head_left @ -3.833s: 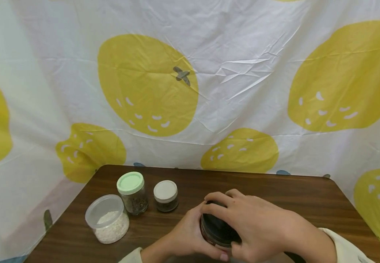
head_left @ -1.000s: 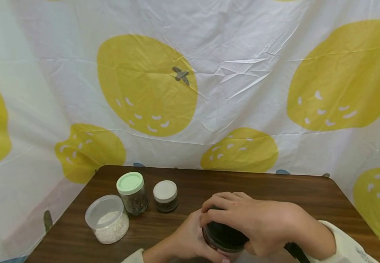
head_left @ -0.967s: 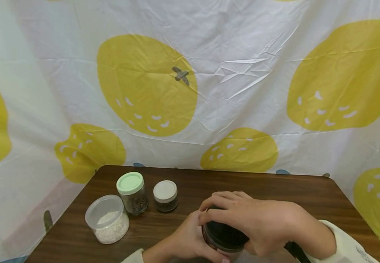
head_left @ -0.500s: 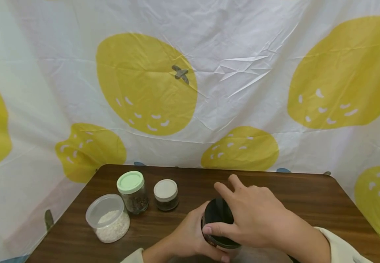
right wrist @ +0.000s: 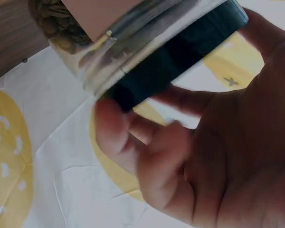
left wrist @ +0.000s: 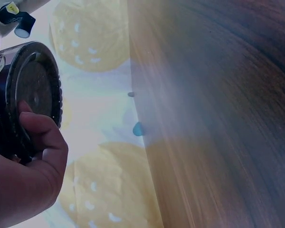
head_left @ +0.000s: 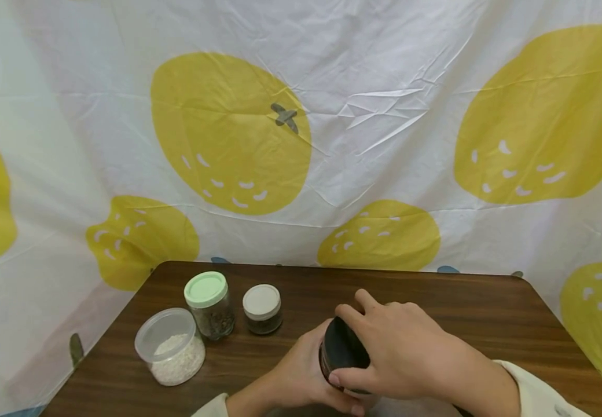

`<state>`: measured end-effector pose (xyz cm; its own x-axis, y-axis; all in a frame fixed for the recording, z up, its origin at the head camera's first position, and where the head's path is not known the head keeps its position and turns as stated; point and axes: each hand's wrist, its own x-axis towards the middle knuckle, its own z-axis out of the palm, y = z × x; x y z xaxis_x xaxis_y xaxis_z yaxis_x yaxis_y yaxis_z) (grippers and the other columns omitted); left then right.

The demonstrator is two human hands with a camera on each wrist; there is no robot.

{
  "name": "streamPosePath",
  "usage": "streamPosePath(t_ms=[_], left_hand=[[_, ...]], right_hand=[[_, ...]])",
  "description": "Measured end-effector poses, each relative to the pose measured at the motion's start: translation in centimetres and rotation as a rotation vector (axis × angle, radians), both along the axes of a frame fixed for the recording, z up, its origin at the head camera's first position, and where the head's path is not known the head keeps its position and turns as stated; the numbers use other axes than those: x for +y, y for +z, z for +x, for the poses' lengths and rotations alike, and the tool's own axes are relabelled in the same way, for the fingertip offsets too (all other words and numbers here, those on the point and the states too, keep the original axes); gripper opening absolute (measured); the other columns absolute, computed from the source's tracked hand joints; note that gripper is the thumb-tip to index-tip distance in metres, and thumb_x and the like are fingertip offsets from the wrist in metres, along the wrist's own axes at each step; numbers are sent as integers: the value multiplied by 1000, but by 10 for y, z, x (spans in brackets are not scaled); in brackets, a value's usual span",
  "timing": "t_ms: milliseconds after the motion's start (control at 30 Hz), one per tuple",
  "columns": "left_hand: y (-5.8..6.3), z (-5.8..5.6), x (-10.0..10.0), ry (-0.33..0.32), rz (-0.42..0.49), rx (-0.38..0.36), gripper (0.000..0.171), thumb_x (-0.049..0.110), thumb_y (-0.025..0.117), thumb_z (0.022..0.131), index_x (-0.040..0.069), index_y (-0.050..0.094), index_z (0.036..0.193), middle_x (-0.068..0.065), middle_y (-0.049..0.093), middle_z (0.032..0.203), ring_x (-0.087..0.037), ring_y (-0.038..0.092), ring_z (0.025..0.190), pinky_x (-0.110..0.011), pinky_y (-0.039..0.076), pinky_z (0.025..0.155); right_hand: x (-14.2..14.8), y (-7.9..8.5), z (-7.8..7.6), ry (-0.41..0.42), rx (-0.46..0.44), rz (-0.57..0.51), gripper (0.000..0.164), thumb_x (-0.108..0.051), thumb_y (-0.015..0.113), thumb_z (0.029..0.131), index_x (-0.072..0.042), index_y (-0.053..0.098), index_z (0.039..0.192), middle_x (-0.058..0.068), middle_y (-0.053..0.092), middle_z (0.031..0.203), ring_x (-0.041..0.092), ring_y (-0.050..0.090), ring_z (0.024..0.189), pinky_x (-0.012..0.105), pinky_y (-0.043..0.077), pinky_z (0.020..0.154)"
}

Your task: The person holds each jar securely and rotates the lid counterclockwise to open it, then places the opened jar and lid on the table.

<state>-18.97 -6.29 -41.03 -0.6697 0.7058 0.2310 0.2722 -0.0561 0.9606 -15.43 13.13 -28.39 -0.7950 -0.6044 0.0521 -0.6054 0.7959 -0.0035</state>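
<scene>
A clear jar (right wrist: 97, 59) with a black lid (head_left: 341, 350) is near the front of the table, tilted. Brownish flat pieces (right wrist: 59, 26) show through its wall in the right wrist view. My left hand (head_left: 298, 370) wraps round the jar's side; in the left wrist view its fingers curl by the jar's round base (left wrist: 37, 85). Over the top, my right hand (head_left: 410, 347) holds the lid by its rim, thumb on the near edge and fingers at the far edge. In the right wrist view the lid (right wrist: 180, 57) sits on the jar between thumb and fingers.
On the left of the brown wooden table (head_left: 467, 301) stand an uncovered clear tub (head_left: 171, 353) of white flakes, a jar with a mint-green lid (head_left: 207, 289) and a small white-lidded jar (head_left: 262, 307). A lemon-print cloth (head_left: 374, 150) hangs behind.
The right hand lay over the lid a second ago, then lifted with its fingers spread. Now its fingers are back down at the lid's rim. The left hand keeps holding the jar.
</scene>
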Motion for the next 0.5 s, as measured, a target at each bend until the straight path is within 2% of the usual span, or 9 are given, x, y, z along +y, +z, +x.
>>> streamPosePath(t_ms=[200,400,500], left_hand=[[2,1,-1,3,-24,3,91,30,90,76,31,37,150,3,53,145,-19,61,123,-33,52,103],[1,1,0,2,-15,19,84,28,90,77,29,43,146,2,55,143,-19,60,124,-34,50,104],[-1,1,1,-4,-6,30,83,26,90,77,28,43,145,2,56,142,-18,60,124,-33,50,105]], right_hand=[[7,8,-1,101,-93,4,75,-66,69,83,-32,49,146,-6,52,127,16,58,86,35,49,64],[12,11,-1,226,-104,8,74,-50,78,81,-36,45,146,-7,47,139,16,54,94,32,51,66],[14,13,-1,308,-105,16,75,-40,81,81,-38,43,146,-8,43,145,16,53,103,32,53,76]])
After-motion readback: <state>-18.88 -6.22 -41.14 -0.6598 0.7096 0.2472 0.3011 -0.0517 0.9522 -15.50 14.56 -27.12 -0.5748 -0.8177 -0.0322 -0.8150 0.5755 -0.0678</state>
